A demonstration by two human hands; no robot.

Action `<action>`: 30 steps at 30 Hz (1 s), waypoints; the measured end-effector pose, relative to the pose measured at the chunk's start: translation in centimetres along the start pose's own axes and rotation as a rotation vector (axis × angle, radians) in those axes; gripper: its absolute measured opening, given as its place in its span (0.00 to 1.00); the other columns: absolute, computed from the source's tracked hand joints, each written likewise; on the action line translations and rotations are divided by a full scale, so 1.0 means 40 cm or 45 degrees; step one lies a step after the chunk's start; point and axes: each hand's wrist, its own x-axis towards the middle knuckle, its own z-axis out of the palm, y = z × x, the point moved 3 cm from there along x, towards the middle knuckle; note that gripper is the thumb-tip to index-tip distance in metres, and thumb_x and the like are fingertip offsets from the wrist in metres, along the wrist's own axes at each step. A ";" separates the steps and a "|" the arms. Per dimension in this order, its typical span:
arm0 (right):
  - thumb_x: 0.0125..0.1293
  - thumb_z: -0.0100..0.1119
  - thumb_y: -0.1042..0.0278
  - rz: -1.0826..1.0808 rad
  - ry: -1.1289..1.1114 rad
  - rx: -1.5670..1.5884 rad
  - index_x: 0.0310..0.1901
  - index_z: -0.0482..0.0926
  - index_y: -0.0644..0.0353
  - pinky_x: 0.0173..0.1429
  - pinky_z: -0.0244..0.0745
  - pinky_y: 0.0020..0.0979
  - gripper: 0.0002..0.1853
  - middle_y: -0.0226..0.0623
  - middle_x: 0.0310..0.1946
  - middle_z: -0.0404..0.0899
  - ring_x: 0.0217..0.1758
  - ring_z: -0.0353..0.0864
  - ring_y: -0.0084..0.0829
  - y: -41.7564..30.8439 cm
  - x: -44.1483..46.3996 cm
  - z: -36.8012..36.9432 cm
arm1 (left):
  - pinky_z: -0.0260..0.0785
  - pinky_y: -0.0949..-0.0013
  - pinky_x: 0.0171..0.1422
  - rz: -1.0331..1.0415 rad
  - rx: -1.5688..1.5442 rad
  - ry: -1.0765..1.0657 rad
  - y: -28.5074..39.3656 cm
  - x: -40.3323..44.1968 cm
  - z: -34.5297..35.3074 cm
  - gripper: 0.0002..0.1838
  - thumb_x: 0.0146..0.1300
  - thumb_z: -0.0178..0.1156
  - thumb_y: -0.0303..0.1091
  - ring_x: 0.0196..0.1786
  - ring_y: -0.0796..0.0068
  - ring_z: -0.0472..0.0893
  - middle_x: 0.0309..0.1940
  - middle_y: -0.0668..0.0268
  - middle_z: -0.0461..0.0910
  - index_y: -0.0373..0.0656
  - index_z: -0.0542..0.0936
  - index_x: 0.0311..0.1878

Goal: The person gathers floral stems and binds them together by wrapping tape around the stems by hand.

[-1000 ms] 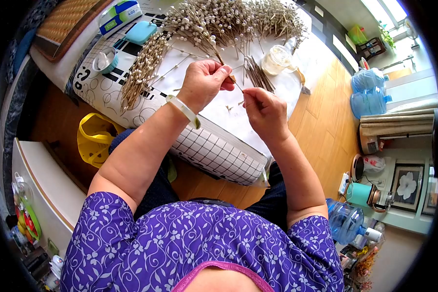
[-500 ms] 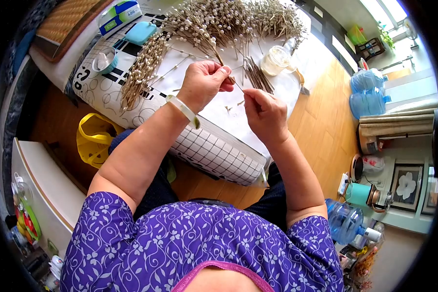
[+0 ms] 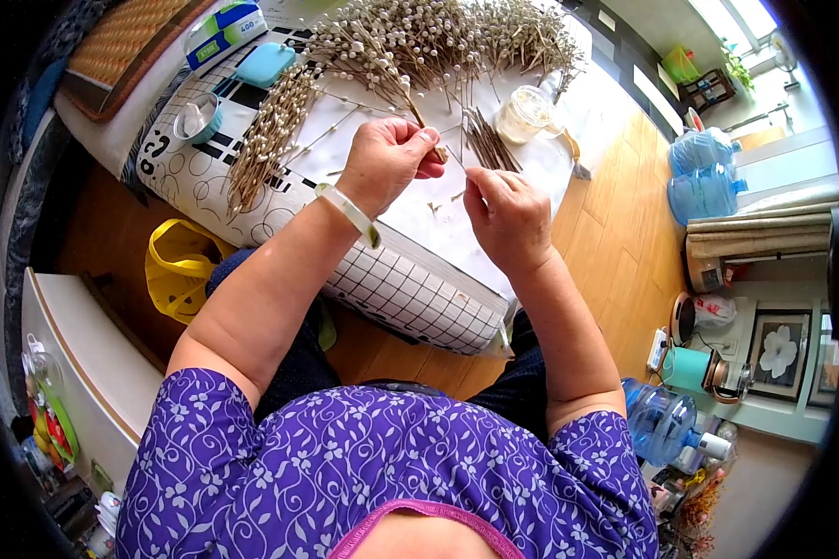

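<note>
My left hand [image 3: 387, 166], a pale bangle at its wrist, is closed around a brown dried stem [image 3: 414, 109] with small white buds at its far end. My right hand [image 3: 511, 219] is closed in a pinch on a thin strand [image 3: 455, 158] stretching toward the stem's lower end; whether it is thread or wire I cannot tell. Beyond the hands lies a large heap of dried budded stems [image 3: 391, 42]. A smaller bunch of budded stems [image 3: 268, 135] rests to the left. Bare brown sticks [image 3: 490, 142] lie just past my right hand, beside a clear jar [image 3: 526, 115] with whitish contents.
White sheeting [image 3: 543, 177] covers part of the patterned surface. A blue case [image 3: 266, 64], a small blue bowl [image 3: 198, 119] and a green-blue box [image 3: 224, 35] stand at its left. A yellow bag [image 3: 177, 279] sits below on the floor. Large water bottles [image 3: 704, 191] are at right.
My right hand has shifted very slightly, with the strand still stretched from its fingertips. The left hand keeps its hold on the stem. The whole view has moved a little.
</note>
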 end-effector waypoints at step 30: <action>0.56 0.55 0.71 0.671 0.476 0.228 0.30 0.78 0.62 0.29 0.71 0.26 0.05 0.39 0.21 0.77 0.22 0.77 0.30 0.307 -0.007 -0.049 | 0.74 0.77 0.32 0.031 0.056 -0.032 0.001 -0.003 0.006 0.09 0.60 0.54 0.31 0.24 0.79 0.77 0.24 0.62 0.77 0.34 0.75 0.30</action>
